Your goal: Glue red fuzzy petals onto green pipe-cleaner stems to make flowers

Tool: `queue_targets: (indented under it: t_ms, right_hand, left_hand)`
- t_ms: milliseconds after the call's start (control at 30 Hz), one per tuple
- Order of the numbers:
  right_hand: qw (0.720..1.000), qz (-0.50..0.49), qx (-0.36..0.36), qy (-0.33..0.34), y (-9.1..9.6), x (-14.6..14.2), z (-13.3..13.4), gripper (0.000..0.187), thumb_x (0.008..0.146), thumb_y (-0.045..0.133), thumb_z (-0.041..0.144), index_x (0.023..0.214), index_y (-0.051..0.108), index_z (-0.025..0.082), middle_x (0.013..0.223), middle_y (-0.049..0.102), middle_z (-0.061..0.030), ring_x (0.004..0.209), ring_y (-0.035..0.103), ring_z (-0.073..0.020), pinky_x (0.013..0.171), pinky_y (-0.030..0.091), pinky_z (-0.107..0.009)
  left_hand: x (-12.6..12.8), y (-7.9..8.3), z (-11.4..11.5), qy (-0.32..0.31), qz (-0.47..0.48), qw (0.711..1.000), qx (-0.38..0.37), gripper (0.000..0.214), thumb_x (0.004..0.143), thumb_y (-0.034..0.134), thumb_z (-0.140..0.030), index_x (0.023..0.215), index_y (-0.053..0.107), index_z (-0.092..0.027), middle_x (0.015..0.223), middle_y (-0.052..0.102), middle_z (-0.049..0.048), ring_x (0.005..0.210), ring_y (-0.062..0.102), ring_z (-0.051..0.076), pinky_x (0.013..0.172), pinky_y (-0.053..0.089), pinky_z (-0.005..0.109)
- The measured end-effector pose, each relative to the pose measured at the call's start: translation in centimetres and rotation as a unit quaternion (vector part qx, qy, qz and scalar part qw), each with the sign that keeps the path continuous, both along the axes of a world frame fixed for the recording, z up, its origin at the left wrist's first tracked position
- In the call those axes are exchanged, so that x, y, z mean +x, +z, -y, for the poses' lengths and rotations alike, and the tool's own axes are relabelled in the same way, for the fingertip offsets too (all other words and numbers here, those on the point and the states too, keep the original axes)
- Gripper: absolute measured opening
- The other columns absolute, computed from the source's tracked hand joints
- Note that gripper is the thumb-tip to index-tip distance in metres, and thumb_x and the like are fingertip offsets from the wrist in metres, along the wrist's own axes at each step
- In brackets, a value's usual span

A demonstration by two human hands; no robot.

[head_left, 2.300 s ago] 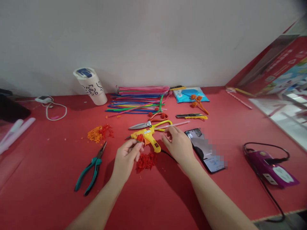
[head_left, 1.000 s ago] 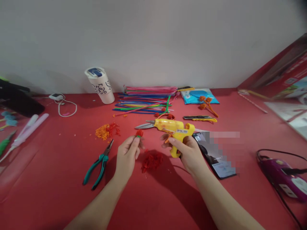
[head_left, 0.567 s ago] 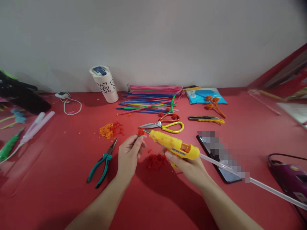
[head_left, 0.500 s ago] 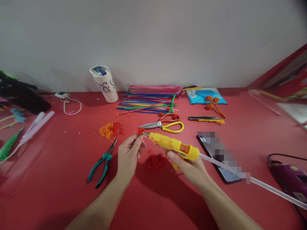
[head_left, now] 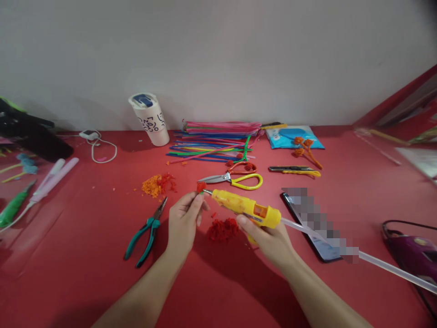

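Between its thumb and fingers, my left hand (head_left: 184, 218) pinches a small red fuzzy piece (head_left: 201, 187) with a bit of green below it. My right hand (head_left: 268, 234) is wrapped round a yellow hot glue gun (head_left: 246, 207), whose metal nozzle points left and meets or nearly meets the red piece. A long clear glue stick (head_left: 396, 269) sticks out of the gun's rear. Red fuzzy clippings (head_left: 223, 230) lie in a heap below the gun. Scissors (head_left: 221, 178) with red and yellow handles lie just beyond my hands.
Teal-handled pliers (head_left: 150, 232) and orange clippings (head_left: 153, 186) are at left. Behind are a white tumbler (head_left: 150, 120) and pipe cleaners (head_left: 211, 141). To the right lie a box cutter (head_left: 293, 170), an orange stemmed piece (head_left: 307, 148), a phone (head_left: 324, 250) and a purple device (head_left: 413, 255).
The glue gun's rear has shifted slightly left and tilted a little, while its nozzle stays at the red piece. My left hand has hardly moved.
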State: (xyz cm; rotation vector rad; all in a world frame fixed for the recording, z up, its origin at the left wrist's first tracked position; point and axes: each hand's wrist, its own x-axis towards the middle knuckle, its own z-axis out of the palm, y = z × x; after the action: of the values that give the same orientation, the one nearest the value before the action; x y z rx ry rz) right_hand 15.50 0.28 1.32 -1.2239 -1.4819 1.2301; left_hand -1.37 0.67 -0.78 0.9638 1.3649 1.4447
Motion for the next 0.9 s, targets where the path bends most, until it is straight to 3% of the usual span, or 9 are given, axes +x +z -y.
queue_targets:
  t_ms: [233,567,767,900]
  right_hand:
    - [1.0,-0.005,0.0,0.005,0.03,-0.08,0.05,0.022,0.078,0.058,0.04,0.074,0.064,0.019,0.053,0.041,0.0038,0.045,0.026,-0.0076,0.042,0.03,-0.022]
    - [1.0,-0.006,-0.005,0.008,-0.44,-0.03,0.19,0.027,0.08,0.056,0.045,0.08,0.065,0.019,0.051,0.037,0.0047,0.044,0.026,-0.0078,0.039,0.026,-0.022]
    - [1.0,-0.013,-0.001,0.011,-0.31,-0.11,0.1,0.024,0.08,0.057,0.042,0.075,0.063,0.02,0.053,0.039,0.0048,0.044,0.026,-0.0074,0.041,0.027,-0.022]
    - [1.0,-0.015,-0.002,0.013,-0.12,-0.1,0.11,0.029,0.08,0.057,0.041,0.061,0.055,0.019,0.052,0.039,0.0046,0.044,0.026,-0.0072,0.042,0.028,-0.022]
  left_hand:
    - [0.03,0.02,0.0,-0.009,0.007,1.0,0.002,0.021,0.082,0.058,-0.035,0.079,0.068,-0.017,0.059,0.059,-0.0023,0.039,0.033,0.003,0.039,0.026,0.018]
    - [0.03,0.07,0.02,-0.007,0.004,1.0,0.001,0.022,0.082,0.057,-0.036,0.081,0.069,-0.017,0.058,0.059,-0.0023,0.038,0.032,0.004,0.039,0.027,0.019]
    - [0.05,0.21,0.01,-0.01,0.002,1.0,0.004,0.021,0.083,0.057,-0.034,0.081,0.069,-0.017,0.058,0.059,-0.0024,0.039,0.033,0.003,0.039,0.027,0.018]
    - [0.03,0.16,-0.01,-0.012,0.007,1.0,0.005,0.021,0.084,0.056,-0.033,0.081,0.069,-0.017,0.059,0.059,-0.0023,0.04,0.032,0.002,0.04,0.027,0.017]
